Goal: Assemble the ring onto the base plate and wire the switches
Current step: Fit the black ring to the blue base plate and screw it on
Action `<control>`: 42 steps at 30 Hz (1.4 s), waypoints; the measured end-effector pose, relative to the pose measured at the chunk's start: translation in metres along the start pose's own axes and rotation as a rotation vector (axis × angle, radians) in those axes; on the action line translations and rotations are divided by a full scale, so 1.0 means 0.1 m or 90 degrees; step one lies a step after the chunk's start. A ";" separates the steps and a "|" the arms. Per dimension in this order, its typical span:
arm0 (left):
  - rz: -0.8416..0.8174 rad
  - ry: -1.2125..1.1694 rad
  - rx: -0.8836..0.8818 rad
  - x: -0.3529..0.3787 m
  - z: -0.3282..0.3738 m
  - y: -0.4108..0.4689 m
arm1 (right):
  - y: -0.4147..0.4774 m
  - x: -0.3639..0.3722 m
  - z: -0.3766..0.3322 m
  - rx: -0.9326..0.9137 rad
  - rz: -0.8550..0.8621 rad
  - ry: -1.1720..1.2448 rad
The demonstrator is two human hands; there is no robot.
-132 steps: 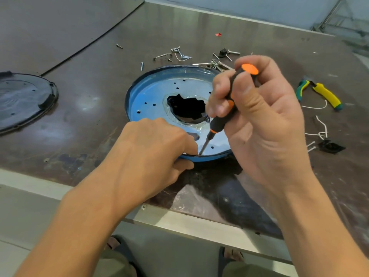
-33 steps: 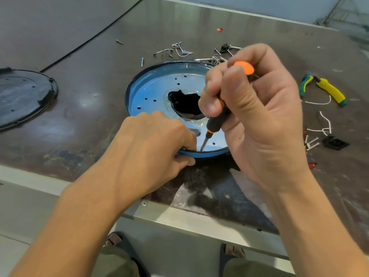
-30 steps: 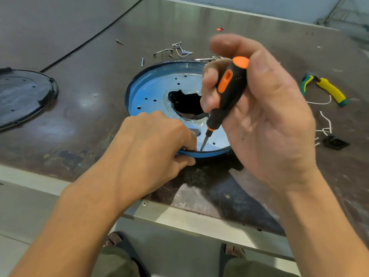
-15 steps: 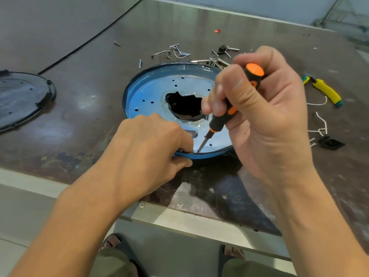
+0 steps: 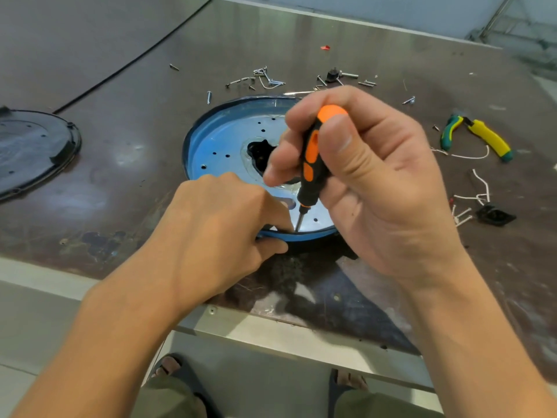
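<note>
Head view:
- Table (image 5: 126, 95): dark worn top with a metal edge along the near side.
- Blue plate (image 5: 223, 140): round, with a raised rim, small holes and a dark opening in the middle; lies flat near the table's near edge.
- Left hand (image 5: 217, 224): fingers curled over the plate's near rim, thumb against the rim's outside, pinching it.
- Right hand (image 5: 376, 188): fingers and thumb clamped round a screwdriver.
- Screwdriver (image 5: 313, 158): black and orange handle, nearly upright, tip down on the plate just inside the near rim, beside the left fingertips.
- Screws (image 5: 265, 78): loose, scattered beyond the plate.
- Black cover (image 5: 36, 146): round, far left, well apart.
- Pliers (image 5: 479, 137): yellow and green grips, far right.
- White wire pieces (image 5: 479, 188) and black switch (image 5: 494, 215): right of the plate, close together.
</note>
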State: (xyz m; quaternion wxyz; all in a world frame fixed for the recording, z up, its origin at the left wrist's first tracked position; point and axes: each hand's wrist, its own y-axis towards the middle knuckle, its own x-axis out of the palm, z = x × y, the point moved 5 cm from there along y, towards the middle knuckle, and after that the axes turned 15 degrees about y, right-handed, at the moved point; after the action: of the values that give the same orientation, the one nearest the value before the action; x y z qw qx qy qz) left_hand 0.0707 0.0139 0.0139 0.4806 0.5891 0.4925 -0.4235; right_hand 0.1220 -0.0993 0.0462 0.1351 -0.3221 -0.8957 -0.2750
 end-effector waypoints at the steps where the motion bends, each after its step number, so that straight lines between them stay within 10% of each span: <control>1: 0.004 0.010 0.004 -0.01 0.01 0.00 | 0.01 0.01 0.00 -0.003 0.011 0.004; 31: 0.034 0.030 0.072 0.03 0.03 0.01 | 0.02 -0.15 -0.06 -0.087 0.166 0.023; 42: 0.019 0.010 0.068 -0.01 0.04 0.00 | -0.01 -0.07 -0.05 -0.041 0.052 -0.020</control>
State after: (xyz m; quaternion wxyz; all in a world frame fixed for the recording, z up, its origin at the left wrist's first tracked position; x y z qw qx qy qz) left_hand 0.0707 0.0101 0.0140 0.4508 0.6246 0.4638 -0.4376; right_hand 0.1267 -0.1059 0.0469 0.1215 -0.3672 -0.8744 -0.2930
